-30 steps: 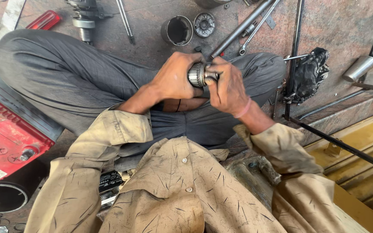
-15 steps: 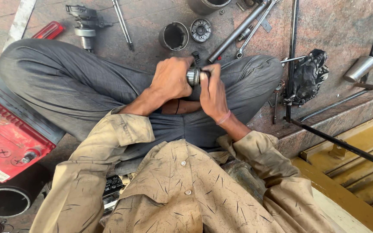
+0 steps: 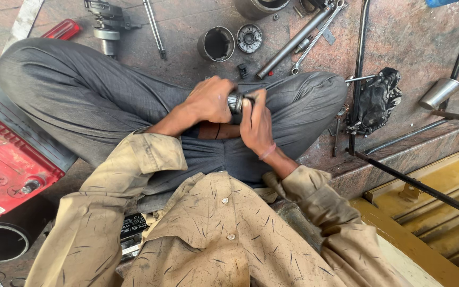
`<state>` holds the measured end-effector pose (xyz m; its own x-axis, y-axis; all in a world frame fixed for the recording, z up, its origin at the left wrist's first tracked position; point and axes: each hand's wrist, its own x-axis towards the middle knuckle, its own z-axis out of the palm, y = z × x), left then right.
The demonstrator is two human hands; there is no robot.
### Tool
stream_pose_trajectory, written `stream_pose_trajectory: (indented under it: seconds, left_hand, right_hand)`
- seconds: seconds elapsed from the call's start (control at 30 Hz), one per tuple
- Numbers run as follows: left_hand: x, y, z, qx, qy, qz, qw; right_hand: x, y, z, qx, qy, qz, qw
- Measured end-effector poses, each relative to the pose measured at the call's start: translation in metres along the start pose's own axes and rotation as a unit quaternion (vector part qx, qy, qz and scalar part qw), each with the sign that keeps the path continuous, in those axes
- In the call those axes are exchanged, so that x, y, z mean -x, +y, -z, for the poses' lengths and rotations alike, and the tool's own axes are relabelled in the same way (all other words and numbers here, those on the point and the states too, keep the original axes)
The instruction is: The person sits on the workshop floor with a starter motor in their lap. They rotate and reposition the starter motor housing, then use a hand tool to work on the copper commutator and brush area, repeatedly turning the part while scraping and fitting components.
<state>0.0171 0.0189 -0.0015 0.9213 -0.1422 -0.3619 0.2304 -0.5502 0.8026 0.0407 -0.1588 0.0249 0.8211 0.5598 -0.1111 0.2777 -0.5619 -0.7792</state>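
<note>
Head view: over the crossed legs, the left hand (image 3: pixel 211 101) closes around a small ribbed metal cylinder (image 3: pixel 235 102), and the right hand (image 3: pixel 256 125) pinches its right end. This looks like fitting or twisting; next needs steady counter-rotation. A dark cup-shaped housing (image 3: pixel 216 43) stands far on the floor (image 3: pixel 399 37).

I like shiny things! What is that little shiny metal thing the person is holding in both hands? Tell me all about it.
The small metal part is a short, silvery, round piece with ridges around it, like a tiny cylinder. It looks like steel, a bit greasy. It lies sideways above the person's crossed legs. The left hand wraps around one end and the right hand grips the other, so only its middle shows. A dark bit sticks out by the right fingers.
</note>
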Motion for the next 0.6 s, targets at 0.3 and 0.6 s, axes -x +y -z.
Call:
stream_pose_trajectory:
  seconds: [0.3,0.6]
  left_hand:
    - [0.000,0.003,-0.005,-0.089,0.070,-0.009,0.994]
    - [-0.007,-0.007,0.002,0.277,-0.234,0.022,0.932]
  right_hand:
    - [-0.009,-0.001,-0.007,-0.127,0.007,-0.102,0.987]
    - [0.001,0.005,0.048,0.137,-0.072,0.374,0.915]
